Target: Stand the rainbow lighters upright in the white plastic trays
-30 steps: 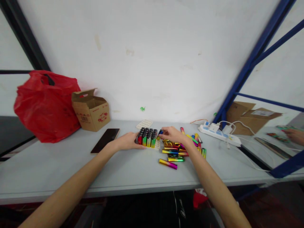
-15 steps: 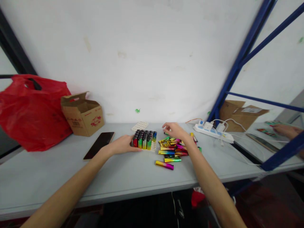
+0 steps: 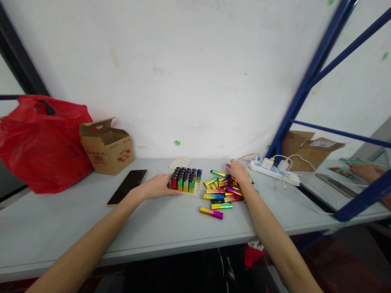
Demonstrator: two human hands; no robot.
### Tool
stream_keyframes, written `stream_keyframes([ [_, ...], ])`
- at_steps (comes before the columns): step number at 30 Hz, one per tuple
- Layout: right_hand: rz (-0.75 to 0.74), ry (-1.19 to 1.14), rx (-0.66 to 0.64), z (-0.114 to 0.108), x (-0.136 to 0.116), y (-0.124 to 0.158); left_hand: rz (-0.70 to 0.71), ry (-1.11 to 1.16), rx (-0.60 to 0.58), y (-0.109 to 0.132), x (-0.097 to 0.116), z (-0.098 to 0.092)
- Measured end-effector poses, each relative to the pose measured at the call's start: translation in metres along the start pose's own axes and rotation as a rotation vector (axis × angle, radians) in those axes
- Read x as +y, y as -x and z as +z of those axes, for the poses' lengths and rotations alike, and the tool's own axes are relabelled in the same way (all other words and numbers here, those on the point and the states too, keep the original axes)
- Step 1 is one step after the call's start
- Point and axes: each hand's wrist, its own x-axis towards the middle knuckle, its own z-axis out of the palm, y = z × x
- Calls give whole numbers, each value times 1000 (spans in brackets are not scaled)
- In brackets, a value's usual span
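Lighters with black tops (image 3: 185,176) stand upright in rows in a white holed tray (image 3: 197,189), and the tray's right end has bare holes. My left hand (image 3: 159,185) is wrapped round the left side of this block, thumb along the front. To the right lies a loose pile of shiny multicoloured lighters (image 3: 218,191). Over the far right part of the pile, my right hand (image 3: 239,171) has its fingers curled together, with a small red end of a lighter (image 3: 228,165) showing at the fingertips. The rest of that lighter is hidden. One yellow and purple lighter (image 3: 211,212) lies apart, nearest me.
Behind the block lies another white holed tray (image 3: 180,162). A dark phone (image 3: 128,187), an open cardboard box (image 3: 106,148) and a red plastic bag (image 3: 45,146) are on the left. A power strip (image 3: 275,173) with cables and a blue metal frame (image 3: 301,97) stand right.
My right hand has moved right and down onto the far side of the pile, its fingers closing there. My left hand has stayed on the block of lighters.
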Motion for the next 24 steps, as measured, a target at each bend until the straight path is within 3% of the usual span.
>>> stream_keyframes([
  [6,-150,-182,119,-1,-8,-11,-5,33,1,1,2,-1],
  [9,-255,-534,161,-7,-21,-10,-17,24,4,1,3,-1],
  [13,-303,-988,38,-10,-48,1,-15,18,10,1,3,-1],
  [16,-297,-1014,4,-12,-68,14,-1,16,17,2,3,-1],
  [24,-478,-878,179,-25,-102,52,23,15,7,2,3,-1],
])
